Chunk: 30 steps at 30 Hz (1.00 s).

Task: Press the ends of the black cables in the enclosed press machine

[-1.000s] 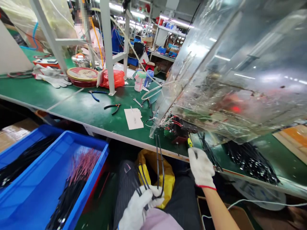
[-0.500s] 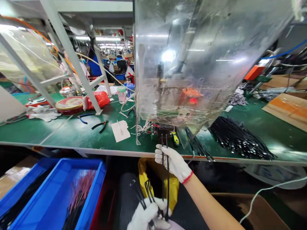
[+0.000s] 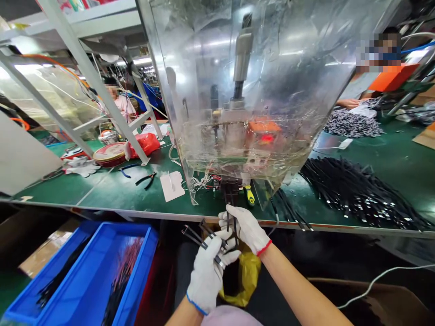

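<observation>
Both hands wear white knitted gloves. My left hand (image 3: 210, 267), with a blue cuff, is closed round several short black cables (image 3: 193, 236) whose ends stick out above the fingers. Just right of it, my right hand (image 3: 247, 227), red-cuffed, pinches black strands (image 3: 228, 217) that run up toward a small dark fixture (image 3: 231, 184) at the bench's front edge. The fingertips partly cover these strands. Above the fixture hangs a clear plastic shield (image 3: 204, 59), with a machine's cylinder (image 3: 242, 59) and an orange part (image 3: 264, 126) behind it.
A yellow-green tool (image 3: 249, 195) lies beside the fixture. Black cables (image 3: 356, 190) are heaped at right. Pliers (image 3: 147, 180) and white card (image 3: 172, 185) lie left. Blue bins (image 3: 91, 276) stand below, near a yellow bag (image 3: 249, 276). A person's hand (image 3: 348, 103) is at the back right.
My left hand has risen with its cables, close to my right hand. My right hand has barely moved. The view has turned, and people now show at the back.
</observation>
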Each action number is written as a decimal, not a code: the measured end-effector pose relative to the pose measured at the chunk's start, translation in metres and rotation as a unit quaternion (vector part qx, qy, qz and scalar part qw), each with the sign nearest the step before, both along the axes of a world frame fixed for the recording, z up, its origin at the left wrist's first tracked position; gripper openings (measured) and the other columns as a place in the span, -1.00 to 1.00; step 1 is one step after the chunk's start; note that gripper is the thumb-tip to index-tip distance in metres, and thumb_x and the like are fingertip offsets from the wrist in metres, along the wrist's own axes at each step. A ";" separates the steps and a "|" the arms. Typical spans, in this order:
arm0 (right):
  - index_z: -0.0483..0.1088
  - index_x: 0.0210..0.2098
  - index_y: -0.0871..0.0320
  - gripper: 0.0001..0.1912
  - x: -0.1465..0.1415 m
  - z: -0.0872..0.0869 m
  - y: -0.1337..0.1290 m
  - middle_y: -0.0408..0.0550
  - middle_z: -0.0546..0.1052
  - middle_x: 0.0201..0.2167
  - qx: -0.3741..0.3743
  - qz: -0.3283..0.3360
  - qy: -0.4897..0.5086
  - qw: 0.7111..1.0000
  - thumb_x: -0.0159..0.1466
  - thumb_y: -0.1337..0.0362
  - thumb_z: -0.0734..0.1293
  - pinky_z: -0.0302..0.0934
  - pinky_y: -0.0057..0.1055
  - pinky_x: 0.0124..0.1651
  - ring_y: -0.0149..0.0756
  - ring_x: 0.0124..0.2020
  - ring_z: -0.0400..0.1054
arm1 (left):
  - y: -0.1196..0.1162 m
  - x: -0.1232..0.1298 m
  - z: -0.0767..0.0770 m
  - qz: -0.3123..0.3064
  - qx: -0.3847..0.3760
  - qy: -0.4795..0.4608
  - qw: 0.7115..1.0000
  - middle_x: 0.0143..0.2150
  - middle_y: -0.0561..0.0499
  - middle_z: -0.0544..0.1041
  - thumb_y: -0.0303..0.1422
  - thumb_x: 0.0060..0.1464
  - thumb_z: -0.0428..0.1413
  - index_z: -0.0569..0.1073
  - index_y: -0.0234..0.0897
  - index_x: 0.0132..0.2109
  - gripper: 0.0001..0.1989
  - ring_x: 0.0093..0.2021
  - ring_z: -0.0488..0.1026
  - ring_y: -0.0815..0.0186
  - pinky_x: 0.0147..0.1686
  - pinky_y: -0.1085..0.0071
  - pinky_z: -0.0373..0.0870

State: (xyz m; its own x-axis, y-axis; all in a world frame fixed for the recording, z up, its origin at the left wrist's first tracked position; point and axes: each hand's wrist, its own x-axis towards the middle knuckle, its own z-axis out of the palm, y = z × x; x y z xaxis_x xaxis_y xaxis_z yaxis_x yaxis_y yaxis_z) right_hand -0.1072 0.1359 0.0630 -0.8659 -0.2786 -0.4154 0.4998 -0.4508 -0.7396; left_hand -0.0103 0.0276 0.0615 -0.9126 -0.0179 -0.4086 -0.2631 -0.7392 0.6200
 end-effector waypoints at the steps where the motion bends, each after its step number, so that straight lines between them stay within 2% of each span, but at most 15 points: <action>1: 0.40 -0.59 0.27 -0.69 -0.005 0.001 -0.002 0.05 0.54 -0.55 -0.012 -0.001 -0.005 1.000 0.14 0.16 0.41 0.35 -0.47 -0.55 -0.34 -0.59 0.42 | -0.001 0.000 -0.002 0.014 0.009 -0.005 1.000 -0.12 -0.18 0.57 -0.24 -0.16 0.34 0.58 -0.34 -0.20 -0.64 -0.18 0.53 0.11 -0.22 0.19 0.53; 6: 0.40 -0.61 0.26 -0.66 -0.023 0.006 -0.007 0.07 0.55 -0.55 -0.016 -0.001 -0.026 1.000 0.24 0.23 0.31 0.40 -0.41 -0.48 -0.31 -0.58 0.45 | -0.010 0.006 -0.017 0.020 0.019 -0.031 0.999 -0.12 -0.20 0.57 -0.26 -0.08 0.30 0.56 -0.37 -0.16 -0.66 -0.17 0.55 0.09 -0.23 0.25 0.53; 10: 0.40 -0.60 0.26 -0.67 -0.028 0.005 -0.008 0.08 0.58 -0.51 -0.011 -0.015 -0.035 0.999 0.26 0.25 0.28 0.42 -0.37 -0.45 -0.29 -0.56 0.46 | -0.014 0.013 -0.026 0.021 0.016 -0.047 0.999 -0.13 -0.19 0.58 -0.24 -0.10 0.32 0.57 -0.37 -0.19 -0.66 -0.17 0.56 0.10 -0.20 0.25 0.53; 22: 0.38 -0.59 0.27 -0.63 -0.030 0.013 -0.011 0.11 0.57 -0.47 -0.007 -0.002 -0.055 0.998 0.30 0.26 0.23 0.42 -0.31 -0.33 -0.31 -0.53 0.46 | -0.022 0.018 -0.026 -0.030 -0.005 -0.054 0.998 -0.11 -0.23 0.56 -0.22 -0.05 0.28 0.54 -0.42 -0.17 -0.64 -0.21 0.54 0.16 -0.20 0.27 0.50; 25: 0.37 -0.60 0.27 -0.63 -0.032 0.014 -0.009 0.11 0.57 -0.48 -0.014 0.004 -0.041 0.999 0.30 0.25 0.24 0.42 -0.29 -0.32 -0.31 -0.54 0.45 | -0.023 0.022 -0.025 -0.064 -0.013 -0.047 0.997 -0.16 -0.20 0.55 -0.21 -0.04 0.28 0.51 -0.41 -0.21 -0.66 -0.32 0.52 0.25 -0.36 0.40 0.48; 27: 0.40 -0.56 0.27 -0.68 -0.029 0.009 -0.003 0.08 0.58 -0.47 -0.030 0.017 -0.001 0.999 0.27 0.22 0.28 0.41 -0.32 -0.33 -0.31 -0.52 0.46 | -0.026 0.027 -0.026 -0.094 -0.028 -0.046 0.994 -0.25 -0.13 0.55 -0.20 -0.02 0.26 0.48 -0.37 -0.22 -0.68 -0.44 0.47 0.35 -0.54 0.51 0.38; 30: 0.44 -0.48 0.29 -0.67 -0.009 -0.011 0.012 0.07 0.57 -0.52 -0.023 0.108 0.056 0.992 0.22 0.11 0.33 0.34 -0.46 -0.49 -0.31 -0.57 0.45 | -0.039 0.037 -0.030 -0.141 -0.070 -0.060 0.986 -0.41 0.01 0.49 -0.19 0.04 0.21 0.46 -0.32 -0.16 -0.69 -0.59 0.33 0.49 -0.69 0.62 0.18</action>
State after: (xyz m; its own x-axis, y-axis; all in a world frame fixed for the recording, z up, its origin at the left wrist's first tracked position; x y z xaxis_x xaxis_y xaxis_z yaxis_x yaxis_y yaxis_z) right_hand -0.1164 0.1474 0.0519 -0.8237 -0.4796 -0.3024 0.5046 -0.3771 -0.7766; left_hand 0.0270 -0.0117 0.0311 -0.8351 0.1652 -0.5247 -0.5225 -0.5362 0.6629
